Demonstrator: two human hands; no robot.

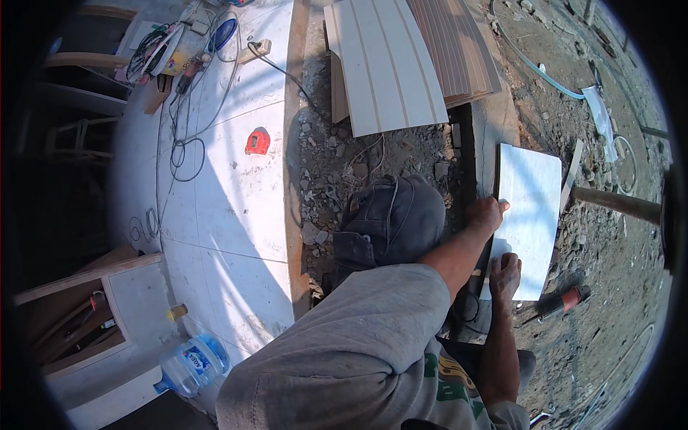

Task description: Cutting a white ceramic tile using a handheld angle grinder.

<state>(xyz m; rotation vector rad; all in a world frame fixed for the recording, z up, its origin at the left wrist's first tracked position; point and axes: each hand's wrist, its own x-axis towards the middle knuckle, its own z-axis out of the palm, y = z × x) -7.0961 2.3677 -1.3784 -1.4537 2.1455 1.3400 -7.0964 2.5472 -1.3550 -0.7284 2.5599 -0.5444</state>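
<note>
A white rectangular board (534,208) lies in front of me on the right, crossed by bands of shadow. My left hand (487,213) is closed on its left edge, the thumb on the top face. Lower down, near the board's bottom left corner, my right hand (506,275) rests over the surface with its fingers bent and pressed together. Whether a small thing sits between those fingers is hidden. Just beyond the board's lower right corner, a red and black power tool (565,302) lies on the dirt.
Grooved white panels (390,64) and brown ones (459,50) lie ahead. On the pale tiled ledge to the left are a red tape measure (257,141), tangled cables (188,152) and a large water bottle (192,365). A wooden pole (616,204) juts in from the right over rubble.
</note>
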